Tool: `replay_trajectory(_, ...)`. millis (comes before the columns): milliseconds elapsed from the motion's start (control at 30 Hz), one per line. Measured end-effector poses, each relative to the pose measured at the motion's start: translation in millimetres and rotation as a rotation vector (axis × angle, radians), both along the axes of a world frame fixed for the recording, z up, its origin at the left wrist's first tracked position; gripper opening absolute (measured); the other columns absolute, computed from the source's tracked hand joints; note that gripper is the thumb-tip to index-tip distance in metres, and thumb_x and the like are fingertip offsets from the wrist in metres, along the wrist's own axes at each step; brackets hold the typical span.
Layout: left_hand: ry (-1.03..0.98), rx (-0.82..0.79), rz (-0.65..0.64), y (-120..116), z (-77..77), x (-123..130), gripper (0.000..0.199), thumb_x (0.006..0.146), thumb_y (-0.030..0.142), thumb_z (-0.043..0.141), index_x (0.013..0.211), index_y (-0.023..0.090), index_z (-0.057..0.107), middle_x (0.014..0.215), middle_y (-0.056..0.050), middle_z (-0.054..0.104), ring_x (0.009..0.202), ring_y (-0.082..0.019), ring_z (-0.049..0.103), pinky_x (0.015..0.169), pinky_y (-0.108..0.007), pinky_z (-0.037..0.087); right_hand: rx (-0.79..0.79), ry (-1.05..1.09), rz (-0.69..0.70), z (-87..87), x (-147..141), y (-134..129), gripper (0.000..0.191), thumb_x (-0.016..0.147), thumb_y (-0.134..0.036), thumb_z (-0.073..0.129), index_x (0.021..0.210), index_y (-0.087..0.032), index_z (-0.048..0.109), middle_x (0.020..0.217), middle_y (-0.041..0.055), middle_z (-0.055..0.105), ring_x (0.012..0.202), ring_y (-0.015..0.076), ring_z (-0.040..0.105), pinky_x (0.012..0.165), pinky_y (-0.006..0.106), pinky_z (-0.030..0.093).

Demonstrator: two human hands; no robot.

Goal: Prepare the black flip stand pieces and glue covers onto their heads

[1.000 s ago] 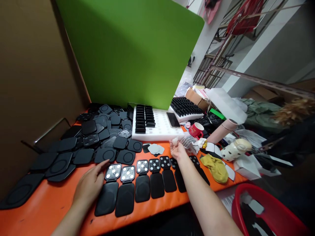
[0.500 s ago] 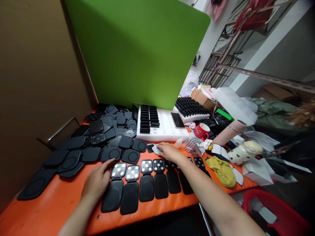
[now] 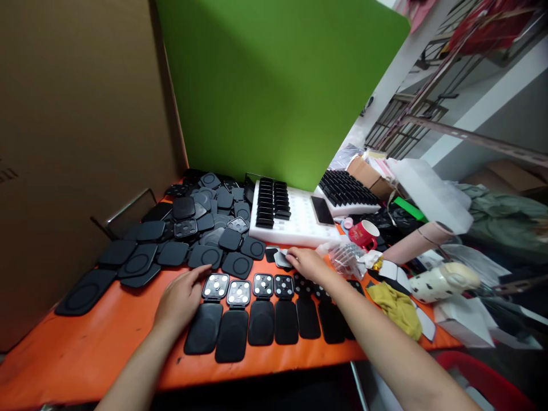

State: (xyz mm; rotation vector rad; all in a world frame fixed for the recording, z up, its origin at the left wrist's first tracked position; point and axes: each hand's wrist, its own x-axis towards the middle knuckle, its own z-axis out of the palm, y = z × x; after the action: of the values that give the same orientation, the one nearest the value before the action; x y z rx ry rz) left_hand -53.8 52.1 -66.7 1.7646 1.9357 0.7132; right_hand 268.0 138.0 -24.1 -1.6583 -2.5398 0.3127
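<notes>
My left hand (image 3: 182,297) lies flat, open, touching the leftmost black hinged square case (image 3: 208,319) near the orange table's (image 3: 85,342) front edge; my right hand (image 3: 310,264) fingers pinch small grey pads (image 3: 280,258).

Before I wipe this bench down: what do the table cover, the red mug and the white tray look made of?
Table cover: orange, smooth with a soft sheen and a few scuffs, probably vinyl or rubber matting.
Red mug: glossy with a white inside, likely glazed ceramic.
White tray: matte, thick, with rows of slots, looks like foam, though moulded plastic is possible.
</notes>
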Motion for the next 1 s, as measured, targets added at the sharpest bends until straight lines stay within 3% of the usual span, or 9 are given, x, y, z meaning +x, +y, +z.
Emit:
replay_trajectory(233, -0.018, 0.014, -0.005, -1.1, -0.3, 1.5, 0.043, 0.079, 0.019, 0.032, 0.116, 0.025, 0.053, 0.114, -0.002, 0.063, 0.106, -0.021, 0.055, 0.088, -0.034, 0.043, 0.121, 0.097, -0.144, 1.1, -5.4, 8.9, 0.027, 0.091, -0.026, 0.034, 0.087, -0.014, 0.057, 0.089, 0.0093, 0.06, 0.085, 0.0193, 0.053, 0.075, 0.03, 0.037)
replay_trajectory(400, 0.0, 0.006, -0.081, -3.4, 4.4, -0.5, 0.043, 0.081, 0.027, 0.037, 0.124, 0.026, 0.047, 0.12, -0.002, 0.059, 0.111, -0.021, 0.051, 0.095, -0.035, 0.038, 0.026, 0.22, 0.042, 10.2, -37.5, -1.4, 0.025, 0.092, -0.027, 0.035, 0.083, -0.017, 0.056, 0.084, 0.0044, 0.058, 0.08, 0.0159, 0.053, 0.072, 0.026, 0.039)
replay_trajectory(567, 0.027, -0.059, -0.24, -12.7, 16.4, -6.6, 0.074, 0.068, 0.033, 0.059, 0.136, 0.03, 0.029, 0.132, -0.001, 0.049, 0.121, -0.025, 0.043, 0.101, -0.039, 0.032, -0.054, 0.269, 0.29, 17.9, -94.1, -15.6, 0.022, 0.092, -0.028, 0.039, 0.082, -0.018, 0.057, 0.082, 0.0024, 0.058, 0.077, 0.013, 0.052, 0.07, 0.023, 0.039)
replay_trajectory(700, 0.057, -0.086, -0.297, -19.0, 20.7, -6.8, 0.086, 0.065, 0.039, 0.063, 0.139, 0.028, 0.021, 0.14, -0.004, 0.04, 0.129, -0.028, 0.033, 0.106, -0.044, 0.023, -0.072, 0.241, 0.411, 10.6, -131.7, -15.8, 0.022, 0.091, -0.025, 0.042, 0.081, -0.017, 0.059, 0.08, 0.0034, 0.058, 0.077, 0.0134, 0.051, 0.072, 0.024, 0.038)
replay_trajectory(767, 0.068, -0.091, -0.301, -19.6, 20.2, -6.6, 0.088, 0.066, 0.04, 0.062, 0.14, 0.026, 0.018, 0.141, -0.006, 0.038, 0.129, -0.027, 0.033, 0.106, -0.044, 0.024, -0.073, 0.215, 0.452, 4.5, -143.9, -14.3, 0.023, 0.091, -0.025, 0.043, 0.078, -0.016, 0.06, 0.078, 0.004, 0.059, 0.076, 0.014, 0.051, 0.072, 0.024, 0.037)
replay_trajectory(1000, 0.08, -0.087, -0.302, -17.0, 14.5, -8.0, 0.086, 0.068, 0.044, 0.061, 0.14, 0.027, 0.018, 0.141, -0.006, 0.037, 0.13, -0.028, 0.031, 0.106, -0.045, 0.024, -0.061, 0.129, 0.534, -8.7, -161.8, -15.5, 0.025, 0.091, -0.025, 0.043, 0.08, -0.014, 0.062, 0.08, 0.0065, 0.061, 0.08, 0.0158, 0.051, 0.076, 0.026, 0.037)
